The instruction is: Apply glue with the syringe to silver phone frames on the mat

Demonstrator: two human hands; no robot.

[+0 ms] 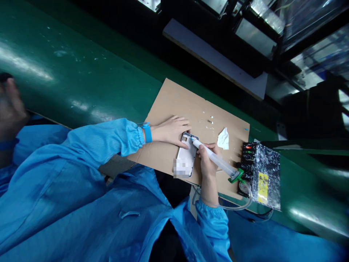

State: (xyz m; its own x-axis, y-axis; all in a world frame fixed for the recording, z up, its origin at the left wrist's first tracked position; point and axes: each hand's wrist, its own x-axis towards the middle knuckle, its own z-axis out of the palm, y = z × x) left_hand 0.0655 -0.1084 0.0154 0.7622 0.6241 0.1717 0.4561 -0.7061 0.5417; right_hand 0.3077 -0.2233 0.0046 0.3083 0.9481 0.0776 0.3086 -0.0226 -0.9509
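A white phone housing (186, 157) lies flat on a brown cardboard sheet (174, 105). My left hand (171, 130) rests on its upper left edge, fingers spread and pressing it down. My right hand (207, 160) grips a clear glue syringe (215, 160) with a green end cap; the syringe tip touches the housing's top corner. A thin tube runs from the syringe's rear towards a black control box (260, 174). Both arms wear blue sleeves, and the left wrist has a blue band.
A crumpled white tissue (223, 139) and white specks lie on the cardboard. The cardboard sits on a green conveyor belt (68, 80). A grey board (215, 58) lies beyond. Another person's blurred hand (9, 105) shows at the far left.
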